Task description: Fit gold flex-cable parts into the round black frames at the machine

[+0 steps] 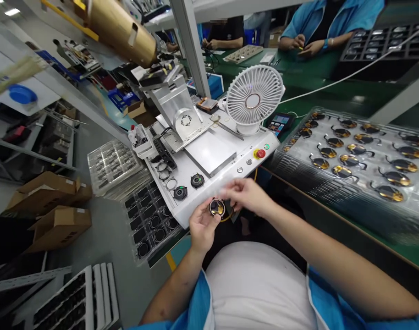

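Observation:
My left hand is closed around the edge of a small round watch case, thumb at the bottom, its dark and gold-coloured inside facing up. Just to the right, my right hand hovers near the case with curled fingers smeared by motion; whether it holds anything is hidden. Two dark round watch bodies lie on the front of the white machine. Several thin metal rings rest to their left.
A white fan and red emergency button are on the machine. At the right, a clear tray holds several black-and-gold round parts. A dark tray stands at the left. Co-workers sit across the green table.

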`<action>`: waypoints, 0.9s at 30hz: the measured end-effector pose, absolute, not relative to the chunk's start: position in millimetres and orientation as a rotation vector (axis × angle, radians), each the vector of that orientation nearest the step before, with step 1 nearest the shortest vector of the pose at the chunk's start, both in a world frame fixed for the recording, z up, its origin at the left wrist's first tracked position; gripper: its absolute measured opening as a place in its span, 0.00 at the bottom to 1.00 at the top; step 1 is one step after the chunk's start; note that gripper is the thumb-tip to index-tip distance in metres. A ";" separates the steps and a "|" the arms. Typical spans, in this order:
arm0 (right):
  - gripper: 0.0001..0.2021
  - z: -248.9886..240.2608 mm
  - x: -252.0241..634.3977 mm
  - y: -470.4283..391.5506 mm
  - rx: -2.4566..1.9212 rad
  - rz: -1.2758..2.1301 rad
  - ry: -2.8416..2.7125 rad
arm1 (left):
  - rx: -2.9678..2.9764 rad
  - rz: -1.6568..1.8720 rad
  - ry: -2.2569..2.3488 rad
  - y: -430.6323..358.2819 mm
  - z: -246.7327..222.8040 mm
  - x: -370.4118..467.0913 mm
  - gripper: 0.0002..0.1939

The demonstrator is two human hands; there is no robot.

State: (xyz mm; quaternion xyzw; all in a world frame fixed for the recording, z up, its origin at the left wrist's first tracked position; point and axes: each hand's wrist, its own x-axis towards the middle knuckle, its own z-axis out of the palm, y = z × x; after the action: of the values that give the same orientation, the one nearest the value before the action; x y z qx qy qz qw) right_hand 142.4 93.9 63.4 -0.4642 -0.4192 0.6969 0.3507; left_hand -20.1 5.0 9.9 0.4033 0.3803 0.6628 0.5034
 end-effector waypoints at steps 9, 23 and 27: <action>0.17 84.2 156.5 185.3 -1.324 1.355 -0.923 | 1.248 1.517 0.928 4.0 20.7 -22.1 0.39; 0.20 78.8 166.9 46.2 -1.149 1.755 -1.334 | 1.658 1.508 1.202 6.2 25.3 -7.6 0.44; 0.18 78.3 163.1 46.5 -1.177 1.664 -1.367 | 1.690 1.514 1.237 6.3 28.0 -6.7 0.43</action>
State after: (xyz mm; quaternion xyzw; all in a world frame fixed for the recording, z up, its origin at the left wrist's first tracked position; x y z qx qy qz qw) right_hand 163.1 46.5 78.3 -0.4514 -0.5246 0.6383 0.3369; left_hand -6.7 6.3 28.0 0.6287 0.4602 0.5632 0.2752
